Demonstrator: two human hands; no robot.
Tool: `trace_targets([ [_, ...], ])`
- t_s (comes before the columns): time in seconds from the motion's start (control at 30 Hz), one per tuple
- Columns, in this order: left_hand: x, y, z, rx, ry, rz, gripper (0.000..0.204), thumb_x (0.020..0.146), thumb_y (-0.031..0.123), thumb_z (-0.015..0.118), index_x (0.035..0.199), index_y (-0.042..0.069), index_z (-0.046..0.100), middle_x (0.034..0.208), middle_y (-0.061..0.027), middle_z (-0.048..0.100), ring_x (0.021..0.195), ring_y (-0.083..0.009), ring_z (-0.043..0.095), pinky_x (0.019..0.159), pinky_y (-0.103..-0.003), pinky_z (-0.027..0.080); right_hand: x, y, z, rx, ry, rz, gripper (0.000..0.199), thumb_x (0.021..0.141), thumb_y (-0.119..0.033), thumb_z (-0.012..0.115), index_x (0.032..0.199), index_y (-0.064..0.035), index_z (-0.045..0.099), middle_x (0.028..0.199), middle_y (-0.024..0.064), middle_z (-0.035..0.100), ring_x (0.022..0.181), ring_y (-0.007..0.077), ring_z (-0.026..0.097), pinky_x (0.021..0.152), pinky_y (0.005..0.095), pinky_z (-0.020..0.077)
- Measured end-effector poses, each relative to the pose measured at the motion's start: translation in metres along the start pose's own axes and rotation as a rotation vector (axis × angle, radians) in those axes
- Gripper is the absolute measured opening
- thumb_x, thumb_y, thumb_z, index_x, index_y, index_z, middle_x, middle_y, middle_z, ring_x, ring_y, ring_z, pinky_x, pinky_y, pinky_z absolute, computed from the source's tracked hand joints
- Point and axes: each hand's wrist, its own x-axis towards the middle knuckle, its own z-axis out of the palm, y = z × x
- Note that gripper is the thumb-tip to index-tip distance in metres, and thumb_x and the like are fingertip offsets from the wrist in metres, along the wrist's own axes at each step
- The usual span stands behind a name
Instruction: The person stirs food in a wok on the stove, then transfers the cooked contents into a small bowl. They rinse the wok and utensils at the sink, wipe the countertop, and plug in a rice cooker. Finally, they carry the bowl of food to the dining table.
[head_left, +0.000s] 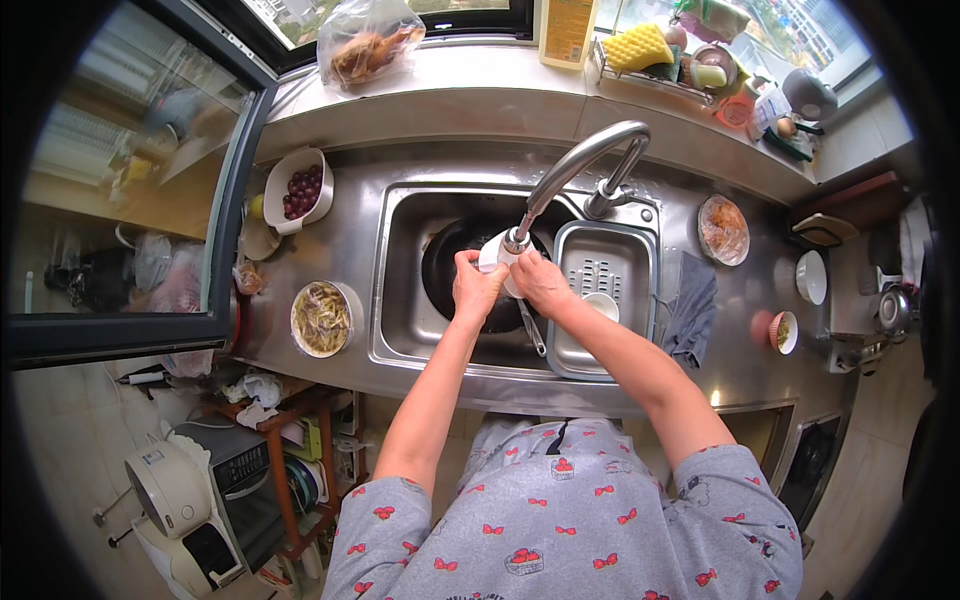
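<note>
Under the tap (570,180), my left hand (478,290) and my right hand (540,283) hold a white bowl (492,252) between them. The fingers of both hands are closed on its edge and cover much of its shape. The spout's end is just above the bowl. Below my hands, a dark wok (445,265) lies in the steel sink (392,318). By my right wrist, another small white bowl (602,306) sits in the metal draining basket (572,345). A slim metal handle (532,328) slants down just below the hands.
Left on the counter are a white bowl of grapes (303,192) and a covered dish (322,320). To the right lie a grey cloth (690,310) and a wrapped plate of food (723,230). An open window frame (245,200) juts in at left. A sponge rack (655,75) stands on the sill.
</note>
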Motion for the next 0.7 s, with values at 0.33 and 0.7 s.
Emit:
trace_targets([
  [0.33, 0.011, -0.031, 0.002, 0.029, 0.106, 0.088, 0.054, 0.074, 0.017, 0.076, 0.117, 0.005, 0.045, 0.099, -0.0123, 0.064, 0.077, -0.0185, 0.065, 0.06, -0.031, 0.056, -0.009, -0.019, -0.022, 0.485, -0.088, 0.194, 0.023, 0.075, -0.01, 0.066, 0.096, -0.0043, 0.058, 0.1, 0.011, 0.058, 0.101, 0.0279, 0.056, 0.084, 0.0394, 0.0481],
  [0.7, 0.0, 0.014, -0.014, 0.044, -0.152, -0.044, 0.059, 0.076, 0.017, 0.068, 0.127, 0.003, 0.04, 0.097, -0.0178, 0.064, 0.067, -0.0226, 0.065, 0.06, -0.033, 0.054, 0.013, 0.013, 0.017, 0.773, -0.112, 0.818, 0.045, 0.081, -0.038, 0.07, 0.104, -0.0017, 0.057, 0.105, 0.0224, 0.068, 0.101, 0.0389, 0.065, 0.083, 0.0486, 0.0499],
])
